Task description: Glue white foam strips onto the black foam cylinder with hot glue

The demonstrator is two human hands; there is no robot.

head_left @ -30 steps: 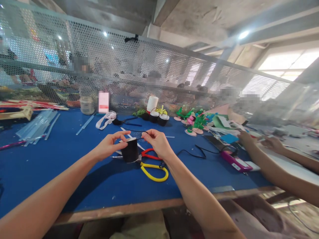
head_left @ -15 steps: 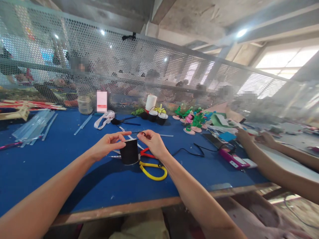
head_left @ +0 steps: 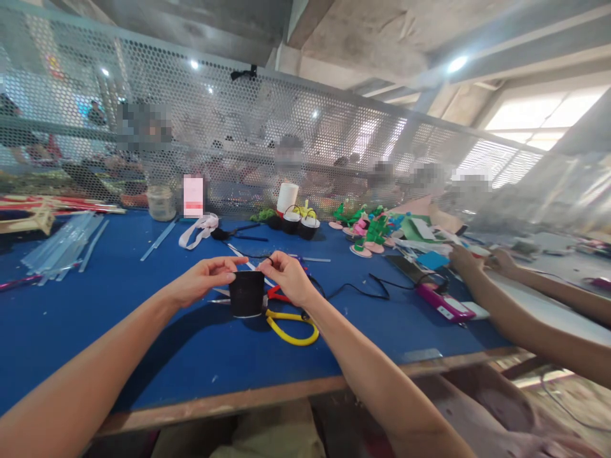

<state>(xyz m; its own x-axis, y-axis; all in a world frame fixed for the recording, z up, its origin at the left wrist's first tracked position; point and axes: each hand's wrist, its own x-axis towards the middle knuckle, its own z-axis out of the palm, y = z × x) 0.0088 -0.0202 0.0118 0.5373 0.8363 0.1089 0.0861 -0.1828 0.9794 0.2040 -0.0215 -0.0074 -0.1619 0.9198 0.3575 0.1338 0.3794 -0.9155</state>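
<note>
— How do the arms lie?
— Both bare forearms reach forward and converge.
— And the hands?
— The left hand and right hand face each other, fingertips pinched together, wrists raised.

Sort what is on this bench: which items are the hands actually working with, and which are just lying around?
In hand: black spool, touched by left hand; thin black cord, pinched by right hand.

Lying about: yellow-handled scissors, clear sticks, white ribbon, green and pink pieces, pink device.
</note>
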